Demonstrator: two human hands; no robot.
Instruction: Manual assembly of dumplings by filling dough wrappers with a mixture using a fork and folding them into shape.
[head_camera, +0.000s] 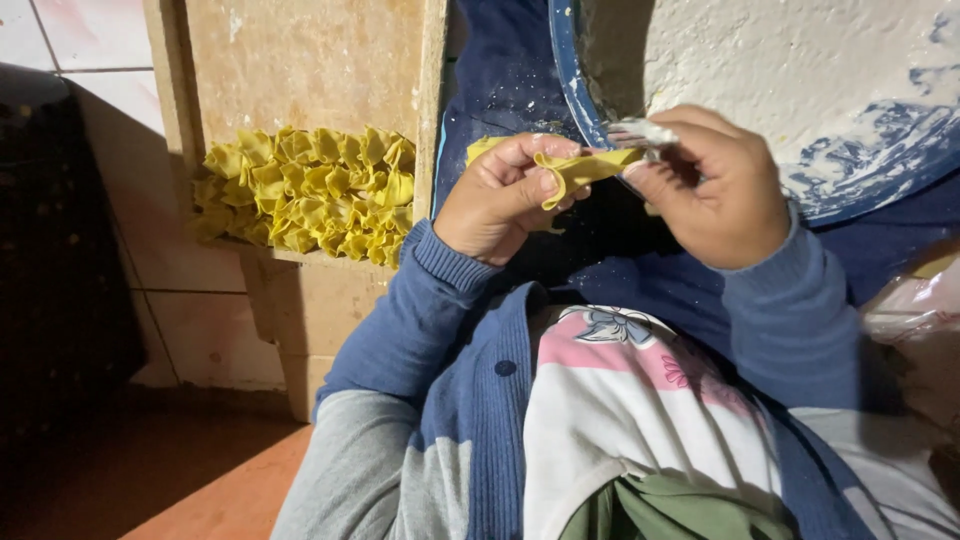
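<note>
My left hand (500, 195) pinches a thin yellow dough wrapper (580, 168) held up in front of my chest. My right hand (718, 190) grips the wrapper's right end between thumb and fingers; a small pale, floury object (645, 130) shows at its fingertips, and I cannot tell what it is. Both hands meet over the wrapper, which is partly folded. Blue knitted sleeves cover both wrists.
A pile of several folded yellow dumplings (310, 190) lies on a wooden board (310, 60) at the left. A big blue-rimmed basin (870, 170) dusted with flour sits at the upper right on a dark blue cloth (500, 80). A plastic bag (915, 300) lies at the right edge.
</note>
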